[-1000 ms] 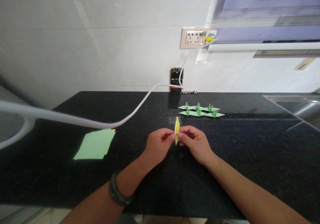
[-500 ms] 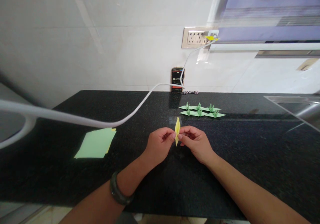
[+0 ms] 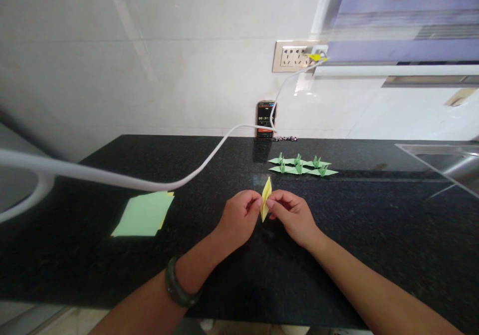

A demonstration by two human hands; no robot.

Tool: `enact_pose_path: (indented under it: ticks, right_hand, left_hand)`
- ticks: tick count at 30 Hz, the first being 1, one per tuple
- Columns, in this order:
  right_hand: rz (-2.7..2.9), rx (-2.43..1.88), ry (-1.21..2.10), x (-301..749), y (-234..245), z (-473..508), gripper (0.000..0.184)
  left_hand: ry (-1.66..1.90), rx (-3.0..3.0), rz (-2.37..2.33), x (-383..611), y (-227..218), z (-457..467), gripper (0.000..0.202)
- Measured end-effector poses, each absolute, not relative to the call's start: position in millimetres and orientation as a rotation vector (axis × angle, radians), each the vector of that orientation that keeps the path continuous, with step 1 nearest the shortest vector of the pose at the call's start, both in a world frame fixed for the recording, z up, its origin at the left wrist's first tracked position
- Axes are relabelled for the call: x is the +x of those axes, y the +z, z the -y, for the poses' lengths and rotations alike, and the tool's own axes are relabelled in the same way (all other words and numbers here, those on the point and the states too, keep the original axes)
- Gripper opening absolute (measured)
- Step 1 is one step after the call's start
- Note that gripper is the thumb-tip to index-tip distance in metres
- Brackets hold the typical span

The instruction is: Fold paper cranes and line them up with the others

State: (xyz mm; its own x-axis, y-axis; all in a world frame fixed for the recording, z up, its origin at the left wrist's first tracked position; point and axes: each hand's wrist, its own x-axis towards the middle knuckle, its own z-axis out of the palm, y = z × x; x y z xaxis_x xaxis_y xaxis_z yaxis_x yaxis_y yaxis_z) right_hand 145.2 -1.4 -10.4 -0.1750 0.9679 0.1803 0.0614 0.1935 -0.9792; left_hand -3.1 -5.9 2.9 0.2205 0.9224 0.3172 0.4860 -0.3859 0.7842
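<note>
A narrow folded piece of yellow paper (image 3: pixel 266 195) stands upright between my two hands over the black countertop (image 3: pixel 337 225). My left hand (image 3: pixel 239 217) pinches its left side with thumb and fingertips. My right hand (image 3: pixel 292 214) pinches its right side the same way. A dark bracelet sits on my left wrist. Three folded green paper cranes (image 3: pixel 301 165) lie in a row on the counter just beyond my hands.
A stack of green and yellow paper squares (image 3: pixel 144 214) lies at the left. A white cable (image 3: pixel 149 181) runs across the counter to a wall socket (image 3: pixel 295 55). A phone (image 3: pixel 265 119) showing a timer leans on the wall. A steel sink (image 3: pixel 445 163) is at the right.
The yellow paper's top has tilted slightly to the right and my hands have sunk a little. Nothing else moved.
</note>
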Motion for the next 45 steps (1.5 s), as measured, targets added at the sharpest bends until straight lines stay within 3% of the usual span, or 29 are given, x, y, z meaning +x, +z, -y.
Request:
enact_pose_path:
  ticks: [26, 35, 38, 40, 45]
  right_hand:
    - [1.684, -1.05, 0.866, 149, -9, 3, 0.01]
    - [1.402, -0.987, 1.44, 153, -8, -4, 0.011]
    - [1.32, -0.923, 1.649, 158, -7, -7, 0.006]
    - [1.317, -0.879, 1.764, 161, -6, -8, 0.004]
    - [1.425, -0.975, 1.671, 164, -1, -8, 0.005]
  left_hand:
    - [1.028, 2.109, -1.343, -3, 9, 8, 0.019]
    - [1.106, 1.654, -1.145, -1, 0, 3, 0.016]
    - [1.192, 1.346, -1.022, -1, 3, 0, 0.048]
    - [1.023, 1.24, -0.918, -3, 7, 0, 0.057]
    - [0.846, 1.229, -0.907, -6, 9, 2, 0.024]
